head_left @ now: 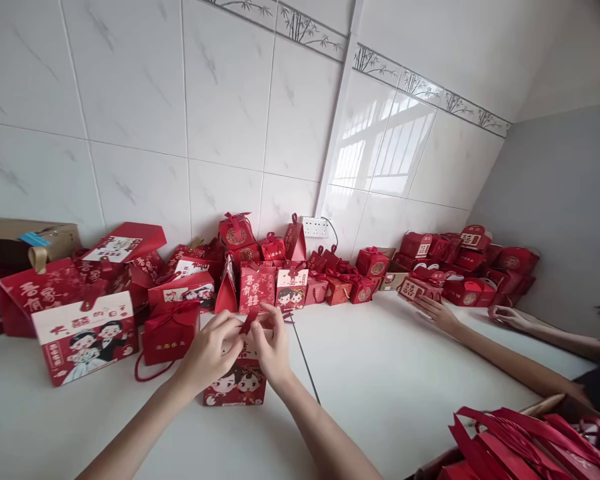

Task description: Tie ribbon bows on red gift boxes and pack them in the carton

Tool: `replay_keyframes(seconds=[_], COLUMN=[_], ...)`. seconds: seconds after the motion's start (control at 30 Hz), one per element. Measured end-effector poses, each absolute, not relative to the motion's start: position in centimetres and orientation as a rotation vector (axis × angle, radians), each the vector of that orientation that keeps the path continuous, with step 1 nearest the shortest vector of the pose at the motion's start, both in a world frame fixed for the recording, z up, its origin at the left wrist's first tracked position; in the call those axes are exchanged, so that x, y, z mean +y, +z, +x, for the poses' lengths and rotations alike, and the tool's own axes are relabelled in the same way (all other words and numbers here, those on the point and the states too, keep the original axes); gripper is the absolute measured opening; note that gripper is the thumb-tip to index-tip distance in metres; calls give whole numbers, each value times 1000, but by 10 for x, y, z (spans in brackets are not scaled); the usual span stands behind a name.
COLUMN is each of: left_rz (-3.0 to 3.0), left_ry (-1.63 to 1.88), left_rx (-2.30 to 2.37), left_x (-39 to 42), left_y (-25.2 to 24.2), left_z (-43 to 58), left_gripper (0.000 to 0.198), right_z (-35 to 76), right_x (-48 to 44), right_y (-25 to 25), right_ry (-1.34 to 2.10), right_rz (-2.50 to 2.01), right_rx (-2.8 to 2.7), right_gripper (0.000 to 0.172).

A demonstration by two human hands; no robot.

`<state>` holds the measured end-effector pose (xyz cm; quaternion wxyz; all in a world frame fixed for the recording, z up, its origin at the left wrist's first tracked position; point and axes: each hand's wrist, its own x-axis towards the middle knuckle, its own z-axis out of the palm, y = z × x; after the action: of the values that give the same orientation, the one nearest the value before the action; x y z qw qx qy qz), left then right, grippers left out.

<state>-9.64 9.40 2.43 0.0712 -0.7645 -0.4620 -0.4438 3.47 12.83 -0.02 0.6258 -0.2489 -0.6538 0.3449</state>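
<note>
A small red-and-white gift box with a cartoon couple printed on its front stands on the white counter in front of me. My left hand and my right hand are both over its top. The fingers of both hands pinch a thin red ribbon at the box's top. A thin dark cord runs across the counter just right of my right hand.
Many red gift boxes are piled along the tiled wall, with larger ones at left and a cardboard box behind. Another person's hands rest on the counter by red boxes at right. Red paper bags lie at bottom right.
</note>
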Motion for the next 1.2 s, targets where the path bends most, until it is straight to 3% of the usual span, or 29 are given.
replay_keyframes(seconds=[0.13, 0.47, 0.63, 0.9, 1.2], left_rz=[-2234, -2321, -2403, -2401, -2313], left_ry=[-1528, -1598, -1948, -1785, -1720], left_rx=[-1272, -1316, -1377, -1135, -1094], left_x=[89, 69, 69, 67, 65], left_y=[16, 32, 23, 20, 17], left_z=[-95, -107, -101, -99, -96], left_gripper=[15, 11, 10, 20, 26], right_z=[42, 54, 54, 56, 60], right_x=[120, 104, 103, 103, 103], right_y=[-6, 6, -3, -6, -4], right_ry=[740, 962, 769, 14, -2], right_rz=[-560, -497, -560, -358, -370], right_rx=[-1623, -1790, -1792, -1912, -1956], right_gripper=[15, 17, 11, 20, 18])
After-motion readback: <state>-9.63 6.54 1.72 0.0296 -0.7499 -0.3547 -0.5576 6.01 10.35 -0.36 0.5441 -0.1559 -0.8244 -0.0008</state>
